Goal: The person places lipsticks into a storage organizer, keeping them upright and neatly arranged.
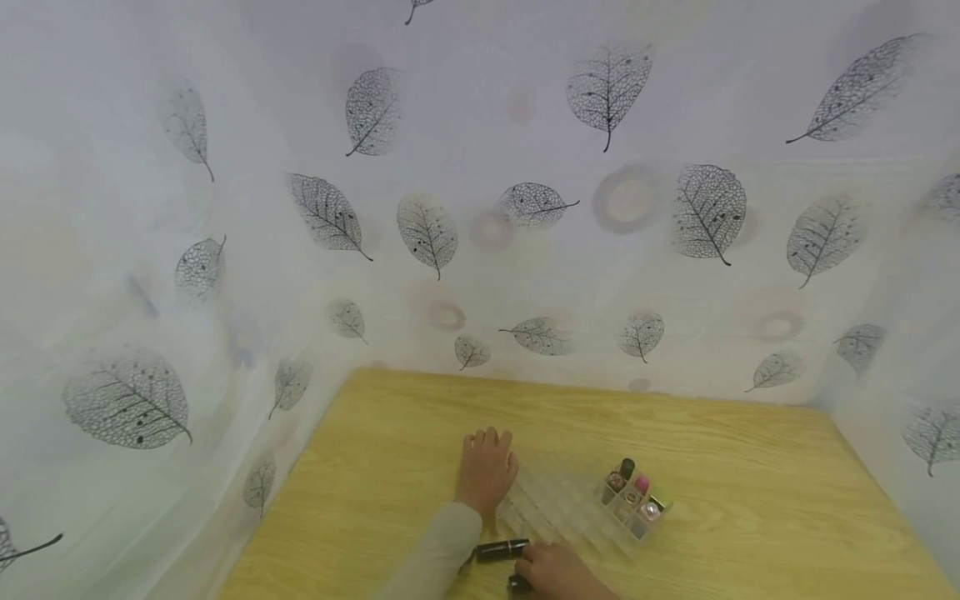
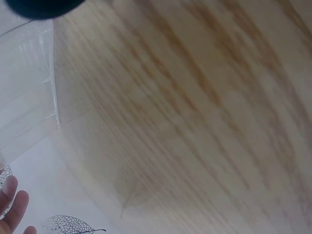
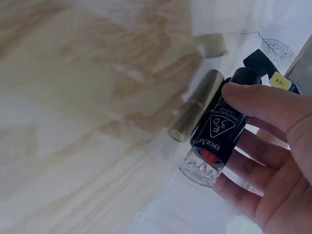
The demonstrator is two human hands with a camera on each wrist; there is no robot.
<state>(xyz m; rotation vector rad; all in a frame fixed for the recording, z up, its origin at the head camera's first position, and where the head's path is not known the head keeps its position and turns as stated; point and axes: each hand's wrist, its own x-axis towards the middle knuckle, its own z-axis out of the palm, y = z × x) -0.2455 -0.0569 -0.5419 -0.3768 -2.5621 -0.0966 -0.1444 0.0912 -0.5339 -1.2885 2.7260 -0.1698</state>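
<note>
My right hand [image 1: 562, 573] pinches a black lipstick [image 3: 219, 124] between thumb and fingers. The lipstick has white lettering, a red tip showing and a clear faceted end. Just behind it in the right wrist view are a gold tube [image 3: 197, 107] and a black tube with a yellow label [image 3: 280, 80]. A black tube [image 1: 501, 550] lies on the table near the right fingertips. My left hand [image 1: 487, 471] is at the left side of a clear plastic organizer [image 1: 558, 500], its fingers relaxed and spread beside the far corner; its fingertips [image 2: 17, 207] show in the left wrist view.
Several lipsticks [image 1: 642, 483] stand in the compartments at the organizer's right end. The wood-grain table [image 1: 390, 450] extends around everything. A pale curtain [image 1: 480, 275] with leaf prints hangs behind the table and along both its sides.
</note>
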